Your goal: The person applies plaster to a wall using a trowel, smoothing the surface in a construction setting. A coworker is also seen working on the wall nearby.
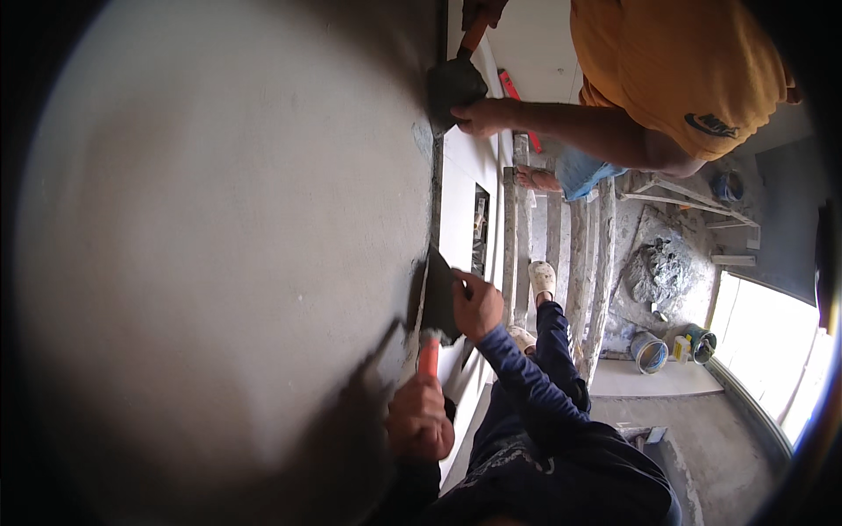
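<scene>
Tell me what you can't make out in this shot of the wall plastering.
- Head view: the left hand hides most of the orange trowel handle.
- The right hand presses on the dark trowel blade; the wall face under the blade is hidden.
- The co-worker's hand and trowel sit near the top edge, which cuts off that handle.
- The buckets on the floor are too small to tell their contents.

Co-worker [667, 79] cut off at 12 o'clock edge; small buckets [671, 349] at 4 o'clock, contents indistinct.
</scene>
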Demonstrator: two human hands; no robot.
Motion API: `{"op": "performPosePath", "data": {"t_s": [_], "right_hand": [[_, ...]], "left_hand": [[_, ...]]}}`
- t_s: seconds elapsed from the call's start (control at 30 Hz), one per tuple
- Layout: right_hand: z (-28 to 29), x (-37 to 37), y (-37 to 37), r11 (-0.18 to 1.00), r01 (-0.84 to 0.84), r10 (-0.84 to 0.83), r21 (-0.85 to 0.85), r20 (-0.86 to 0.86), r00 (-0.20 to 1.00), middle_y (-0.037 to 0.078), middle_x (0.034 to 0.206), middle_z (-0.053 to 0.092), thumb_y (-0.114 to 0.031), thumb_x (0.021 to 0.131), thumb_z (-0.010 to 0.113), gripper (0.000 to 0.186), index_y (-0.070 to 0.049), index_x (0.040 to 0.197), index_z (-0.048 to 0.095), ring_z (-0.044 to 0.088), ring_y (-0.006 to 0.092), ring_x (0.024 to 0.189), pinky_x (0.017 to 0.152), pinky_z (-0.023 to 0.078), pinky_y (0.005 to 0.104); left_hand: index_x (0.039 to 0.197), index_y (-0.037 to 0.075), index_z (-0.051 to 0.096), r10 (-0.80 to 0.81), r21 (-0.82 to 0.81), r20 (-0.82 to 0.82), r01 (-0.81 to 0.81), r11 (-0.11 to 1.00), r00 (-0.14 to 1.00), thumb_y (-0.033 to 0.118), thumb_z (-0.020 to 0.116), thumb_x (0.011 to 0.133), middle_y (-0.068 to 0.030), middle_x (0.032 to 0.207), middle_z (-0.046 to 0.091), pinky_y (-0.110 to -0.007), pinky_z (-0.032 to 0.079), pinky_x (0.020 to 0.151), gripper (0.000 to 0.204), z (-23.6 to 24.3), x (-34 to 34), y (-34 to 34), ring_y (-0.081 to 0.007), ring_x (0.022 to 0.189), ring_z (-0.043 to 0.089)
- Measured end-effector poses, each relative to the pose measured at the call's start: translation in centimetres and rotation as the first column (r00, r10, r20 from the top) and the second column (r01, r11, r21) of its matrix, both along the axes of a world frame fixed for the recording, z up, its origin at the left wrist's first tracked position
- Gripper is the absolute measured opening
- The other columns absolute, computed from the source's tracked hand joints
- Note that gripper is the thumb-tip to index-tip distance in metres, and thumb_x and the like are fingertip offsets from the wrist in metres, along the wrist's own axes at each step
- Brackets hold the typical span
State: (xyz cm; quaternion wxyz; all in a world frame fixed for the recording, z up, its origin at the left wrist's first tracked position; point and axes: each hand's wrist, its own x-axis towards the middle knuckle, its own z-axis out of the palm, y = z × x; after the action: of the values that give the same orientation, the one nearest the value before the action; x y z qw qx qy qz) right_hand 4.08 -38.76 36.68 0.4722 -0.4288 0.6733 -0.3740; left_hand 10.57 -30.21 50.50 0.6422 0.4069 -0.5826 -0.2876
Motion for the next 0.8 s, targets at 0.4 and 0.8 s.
{"op": "performPosePath", "data": {"t_s": [0.4, 0.8], "right_hand": [[-0.6, -0.1, -0.6, 0.999, 0.050, -0.050, -0.011, -0.023, 0.999, 0.017, 0.071, 0.067, -0.021, 0.085, 0.060, 0.023, -0.012, 0.102, 0.073, 0.067, 0.0328, 0.064, 0.060, 0.052, 0.0389], [-2.1, 0.2, -0.3, 0.999, 0.038, -0.038, -0.008, -0.003, 0.999, 0.017, 0.083, 0.070, -0.026, 0.085, 0.059, 0.024, -0.015, 0.101, 0.074, 0.068, 0.0351, 0.077, 0.070, 0.054, 0.0411]], "left_hand": [[0.054, 0.002, 0.040, -0.041, -0.127, 0.094, 0.053, 0.991, 0.995, 0.009, 0.052, 0.081, -0.0075, 0.051, 0.047, -0.033, 0.040, 0.045, 0.030, -0.6, -1.1, -2.3, -0.0203, 0.044, 0.048], [0.052, 0.003, 0.040, -0.047, -0.128, 0.082, 0.058, 0.990, 0.996, 0.021, 0.056, 0.083, -0.0066, 0.047, 0.043, -0.036, 0.046, 0.051, 0.039, -1.1, -1.1, -1.9, -0.0185, 0.041, 0.043]]}}
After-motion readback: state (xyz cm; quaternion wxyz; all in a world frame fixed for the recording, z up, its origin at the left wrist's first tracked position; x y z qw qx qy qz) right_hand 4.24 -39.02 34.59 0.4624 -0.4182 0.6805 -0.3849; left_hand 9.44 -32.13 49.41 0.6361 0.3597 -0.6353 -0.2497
